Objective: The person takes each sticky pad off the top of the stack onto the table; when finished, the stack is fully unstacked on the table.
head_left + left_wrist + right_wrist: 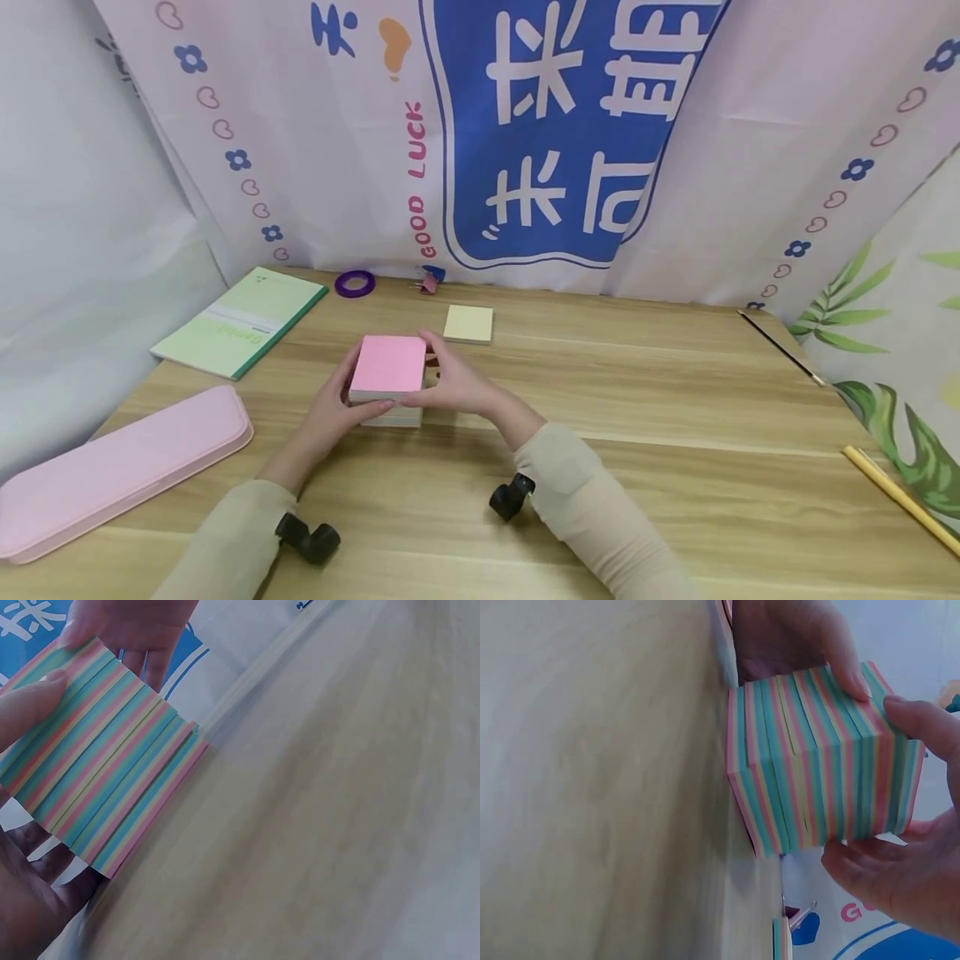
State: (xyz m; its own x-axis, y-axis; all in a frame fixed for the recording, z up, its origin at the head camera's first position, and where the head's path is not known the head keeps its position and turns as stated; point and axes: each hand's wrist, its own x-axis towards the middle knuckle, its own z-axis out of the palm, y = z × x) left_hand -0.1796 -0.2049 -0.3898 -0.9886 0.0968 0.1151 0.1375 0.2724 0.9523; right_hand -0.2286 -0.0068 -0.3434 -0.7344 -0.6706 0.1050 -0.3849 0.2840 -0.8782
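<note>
A thick block of sticky notes (387, 367) with a pink top sheet stands on the wooden table (600, 467) in the head view. Its sides show pink, green, blue and yellow stripes (105, 772) (817, 761). My left hand (341, 404) grips its left side with the thumb on the front edge. My right hand (457, 379) grips its right side, fingers curled over the far edge. The upper part of the block sits shifted and tilted over the lower part. In both wrist views fingers wrap the striped sides.
A pale yellow note pad (468, 323) lies just behind the block. A green notebook (240, 321) and a pink pencil case (112, 467) lie at the left. A purple tape ring (355, 283) and a binder clip (428, 283) sit by the backdrop. A yellow pencil (900, 498) lies far right.
</note>
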